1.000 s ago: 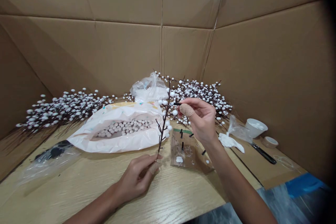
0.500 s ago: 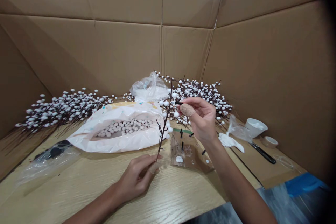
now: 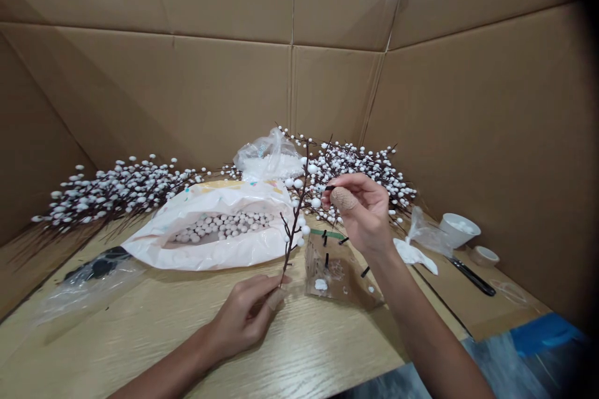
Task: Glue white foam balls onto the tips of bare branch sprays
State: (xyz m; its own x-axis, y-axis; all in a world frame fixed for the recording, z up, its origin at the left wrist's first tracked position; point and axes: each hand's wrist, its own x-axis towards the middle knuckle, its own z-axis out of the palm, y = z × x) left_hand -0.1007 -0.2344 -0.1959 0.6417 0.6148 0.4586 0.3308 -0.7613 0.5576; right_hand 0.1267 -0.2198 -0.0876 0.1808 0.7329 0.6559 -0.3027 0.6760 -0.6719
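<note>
My left hand (image 3: 248, 312) pinches the lower end of a dark brown artificial berry twig (image 3: 296, 218), which stands nearly upright with bare side shoots and white balls near it. To the right of the twig, my right hand (image 3: 362, 209) is closed on a small black stick-like piece (image 3: 330, 187), whose tip pokes out past the fingers. Both thumbs wear tan wraps. Below the right hand lies a piece of cardboard (image 3: 346, 283) with several black pegs standing in it and white paste on top. A white bag (image 3: 210, 262) of white foam balls (image 3: 224, 227) lies open left of the twig.
Finished-looking berry branches lie in piles at the left (image 3: 121, 190) and back right (image 3: 369, 168). A clear bag (image 3: 266, 159) sits behind. At right are a white cup (image 3: 458, 230), a tape roll (image 3: 484, 255) and a black-handled knife (image 3: 475, 277). Cardboard walls (image 3: 224, 87) enclose the table.
My right hand has drawn slightly to the right, away from the twig, with the black piece in its fingers. My left hand still holds the twig in about the same place.
</note>
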